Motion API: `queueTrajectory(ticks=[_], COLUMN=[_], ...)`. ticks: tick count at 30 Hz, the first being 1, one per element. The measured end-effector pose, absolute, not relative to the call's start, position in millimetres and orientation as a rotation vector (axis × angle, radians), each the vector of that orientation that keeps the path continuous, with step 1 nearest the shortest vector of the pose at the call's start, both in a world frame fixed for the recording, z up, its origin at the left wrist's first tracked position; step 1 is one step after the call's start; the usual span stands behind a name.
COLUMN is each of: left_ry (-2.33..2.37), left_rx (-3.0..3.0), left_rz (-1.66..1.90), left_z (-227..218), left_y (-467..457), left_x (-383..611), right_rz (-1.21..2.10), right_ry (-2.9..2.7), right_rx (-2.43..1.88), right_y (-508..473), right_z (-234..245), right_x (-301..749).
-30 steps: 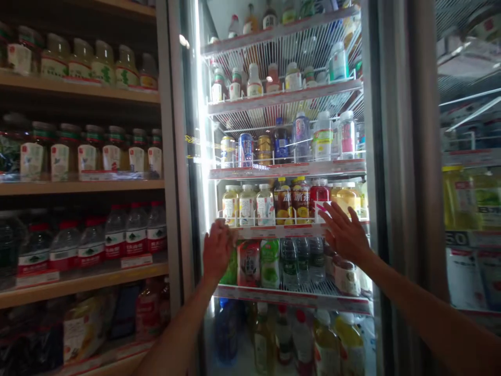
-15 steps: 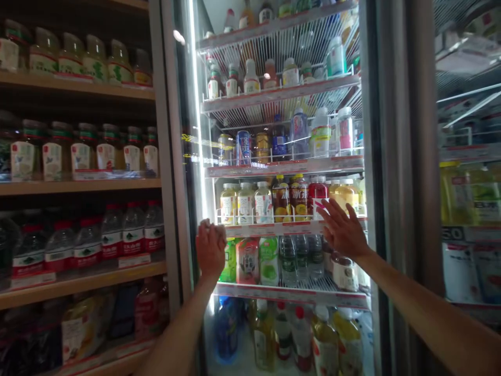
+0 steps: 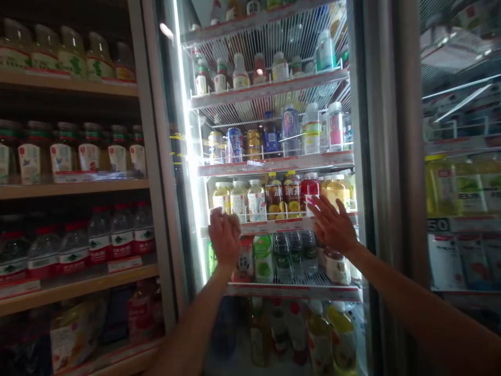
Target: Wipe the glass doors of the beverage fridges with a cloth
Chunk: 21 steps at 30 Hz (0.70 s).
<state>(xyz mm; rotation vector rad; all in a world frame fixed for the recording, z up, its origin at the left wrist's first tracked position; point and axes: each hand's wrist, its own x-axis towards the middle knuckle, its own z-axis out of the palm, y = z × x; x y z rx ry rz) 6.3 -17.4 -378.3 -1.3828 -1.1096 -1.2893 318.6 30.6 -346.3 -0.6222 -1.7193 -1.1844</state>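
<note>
I face a lit drinks cooler (image 3: pixel 274 162) with wire shelves of bottles and cans. My left hand (image 3: pixel 225 236) is raised with its fingers curled at the left end of the third shelf's front rail (image 3: pixel 279 225), below pale tea bottles (image 3: pixel 238 198). What it grips, if anything, is hidden. My right hand (image 3: pixel 332 227) is flat with the fingers spread, in front of the right end of that rail, just under a red bottle (image 3: pixel 310 187) and amber bottles (image 3: pixel 334 189). Between my hands, lower down, stand a green bottle (image 3: pixel 263 257) and clear water bottles (image 3: pixel 291 253).
Wooden shelves (image 3: pixel 78 185) on the left carry jars and red-labelled water bottles (image 3: pixel 99 237). A grey cooler frame (image 3: pixel 385 156) rises on the right. Beyond it a second glass door (image 3: pixel 462 183) shows yellow and green drinks. More bottles (image 3: pixel 319 334) fill the cooler's bottom shelf.
My left hand has moved right, from the cooler's left edge to under the tea bottles. My right hand has kept its place on the shelf front. The view has shifted slightly right.
</note>
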Motion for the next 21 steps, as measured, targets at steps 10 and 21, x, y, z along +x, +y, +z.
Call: queueTrajectory(ticks=[10,21], left_ry=[-0.859,-0.725], left_rx=[-1.609,-1.758], left_rz=[-0.754,-0.787], left_z=[-387,-409], left_y=[-26,-24], left_x=[-5,21], right_rz=[-1.175,-1.130], right_ry=[-1.738,-1.741], right_rx=[-0.628,-0.592], right_y=[31,31], right_z=[-346,-346], right_x=[320,320])
